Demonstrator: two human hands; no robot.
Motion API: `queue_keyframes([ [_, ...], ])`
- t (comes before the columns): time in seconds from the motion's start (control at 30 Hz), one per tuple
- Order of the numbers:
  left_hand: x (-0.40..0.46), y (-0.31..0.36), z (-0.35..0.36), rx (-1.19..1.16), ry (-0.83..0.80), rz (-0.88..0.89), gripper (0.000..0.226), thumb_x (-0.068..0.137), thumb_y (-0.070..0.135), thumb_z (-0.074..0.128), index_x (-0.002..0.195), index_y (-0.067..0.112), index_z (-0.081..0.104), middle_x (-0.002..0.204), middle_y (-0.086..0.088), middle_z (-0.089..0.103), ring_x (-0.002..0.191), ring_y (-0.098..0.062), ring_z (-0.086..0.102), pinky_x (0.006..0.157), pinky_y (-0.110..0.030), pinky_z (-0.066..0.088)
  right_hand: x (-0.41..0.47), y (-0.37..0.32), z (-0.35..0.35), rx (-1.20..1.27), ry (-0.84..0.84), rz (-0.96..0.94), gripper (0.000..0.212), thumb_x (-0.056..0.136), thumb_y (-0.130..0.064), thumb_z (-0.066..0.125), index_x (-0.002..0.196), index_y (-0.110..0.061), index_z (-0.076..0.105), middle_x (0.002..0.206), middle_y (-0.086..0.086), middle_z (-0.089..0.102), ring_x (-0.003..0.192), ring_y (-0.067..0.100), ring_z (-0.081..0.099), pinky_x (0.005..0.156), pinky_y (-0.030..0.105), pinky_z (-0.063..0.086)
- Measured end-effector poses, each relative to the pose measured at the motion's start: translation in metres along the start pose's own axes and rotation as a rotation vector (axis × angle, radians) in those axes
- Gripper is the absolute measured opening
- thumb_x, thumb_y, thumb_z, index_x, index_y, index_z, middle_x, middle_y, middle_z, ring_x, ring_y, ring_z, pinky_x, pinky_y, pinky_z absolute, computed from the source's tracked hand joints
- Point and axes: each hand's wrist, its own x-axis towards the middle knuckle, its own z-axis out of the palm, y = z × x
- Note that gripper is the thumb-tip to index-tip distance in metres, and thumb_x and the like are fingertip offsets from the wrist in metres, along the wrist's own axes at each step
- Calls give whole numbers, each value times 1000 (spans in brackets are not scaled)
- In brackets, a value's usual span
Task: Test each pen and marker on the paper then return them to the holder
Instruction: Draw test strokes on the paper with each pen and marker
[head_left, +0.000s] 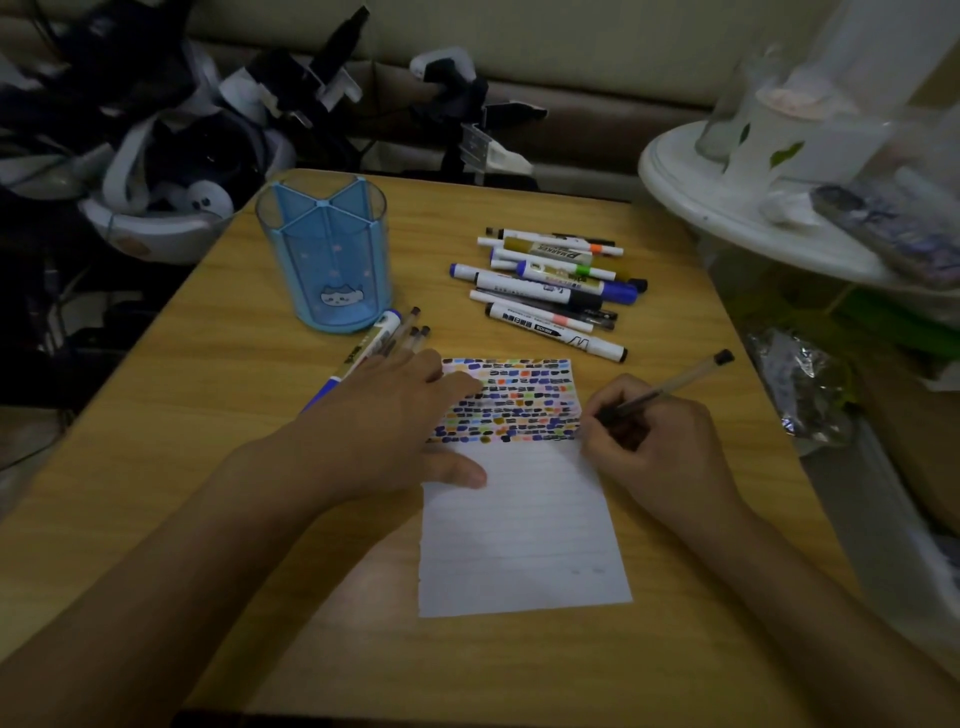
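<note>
The person's right hand grips a clear-barrelled pen with a black cap on its rear end, fingers curled round the lower barrel, the tip meeting the right edge of a white lined sheet of paper at the last row of marks. The pen slants up and to the right, away from the hand. The left hand lies flat with straight fingers, palm down, pressing the paper's left edge; its thumb rests on the blank part of the sheet and its fingertips reach the coloured patches. The upper part of the paper is filled with rows of small dabs in blue, black, orange, green and yellow, while the lower part is bare.

Just beyond the left hand, a blue-and-white marker and a few clear pens lie together on the light wooden table, touching the base of a translucent blue plastic holder with a cat picture, which stands upright, its divided compartments showing no pens. A loose pile of white-barrelled markers and pens lies beyond the paper, well apart from both hands. A white round stand sits at the right.
</note>
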Motion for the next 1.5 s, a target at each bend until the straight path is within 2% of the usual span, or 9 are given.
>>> queue_keyframes([
  [0.1,-1,0,1,-4,8,2,92,75,82,46,152,39,20,137,6,39,120,-12,38,90,-28,34,0,1,0,-14,9,6,17,84,-12,73,83,-27,66,73,-13,66,73,4,64,58,13,50],
  [0.3,0,-2,2,-1,21,3,91,75,83,46,151,39,21,135,7,39,120,-13,38,86,-27,31,0,1,0,-13,6,-20,15,84,-12,72,84,-26,67,73,-15,66,74,4,64,57,10,47],
  [0.53,0,-2,2,-3,14,2,92,74,83,45,151,39,21,135,6,40,119,-13,39,92,-29,34,0,1,0,-25,10,-9,14,85,-12,72,84,-25,67,73,-13,66,74,2,63,58,11,48],
  [0.8,0,0,0,-13,-11,-7,92,76,81,47,152,40,18,141,7,36,124,-12,36,96,-29,34,0,-1,0,-19,15,10,16,85,-15,72,82,-29,65,72,-15,65,75,1,64,60,11,49],
  [1.2,0,-1,1,4,-9,-6,92,75,83,45,152,39,18,138,6,38,122,-13,38,94,-29,34,0,1,0,-16,1,28,17,85,-17,71,84,-33,64,75,-15,66,78,0,64,62,12,51],
  [1.3,0,-2,2,2,-9,-4,93,75,83,45,152,39,19,136,6,39,121,-14,38,95,-30,34,1,2,0,-23,6,32,15,84,-18,70,84,-32,64,75,-14,66,78,1,64,63,16,53],
  [1.5,-1,0,-1,-6,-17,-4,92,76,81,47,152,39,18,138,6,38,121,-13,38,93,-29,35,0,3,1,-24,12,24,13,85,-16,71,84,-27,65,74,-13,66,75,4,64,60,15,51],
])
